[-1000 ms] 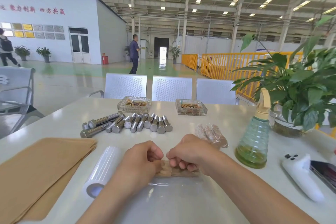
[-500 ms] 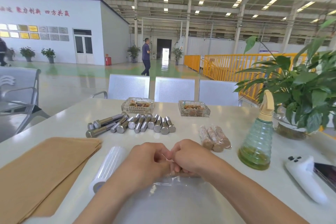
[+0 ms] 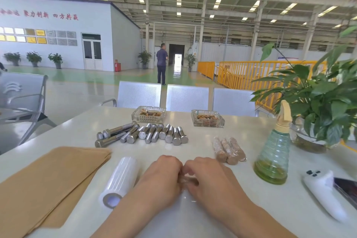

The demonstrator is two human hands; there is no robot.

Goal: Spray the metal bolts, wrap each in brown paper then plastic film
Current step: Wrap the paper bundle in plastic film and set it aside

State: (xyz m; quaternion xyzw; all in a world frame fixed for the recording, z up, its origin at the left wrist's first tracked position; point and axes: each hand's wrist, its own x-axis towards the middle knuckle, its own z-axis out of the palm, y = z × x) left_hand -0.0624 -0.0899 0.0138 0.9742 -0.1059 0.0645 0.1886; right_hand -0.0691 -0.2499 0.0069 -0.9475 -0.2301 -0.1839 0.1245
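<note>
Left hand (image 3: 162, 177) and right hand (image 3: 207, 179), knuckles up and nearly touching at centre, fingers curled down onto a paper-wrapped bolt (image 3: 190, 179) lying crosswise between them on the surface (image 3: 241, 208), long axis running left to right, only a brown sliver showing in the gap. Clear plastic film (image 3: 185, 197) spread beneath and towards the body, glinting faintly. Judged mid-roll into film, each hand pinching one end; exact finger placement hidden under the knuckles. Film roll (image 3: 119, 181) just beside the left forearm, so nearer the left hand. Three finished bundles (image 3: 229, 149) ahead and right, nearer the right hand, likely where this one goes. Bare bolts (image 3: 146, 134) in a row further ahead, brown paper sheets (image 3: 48, 183) far left, spray bottle (image 3: 274, 152) right.
</note>
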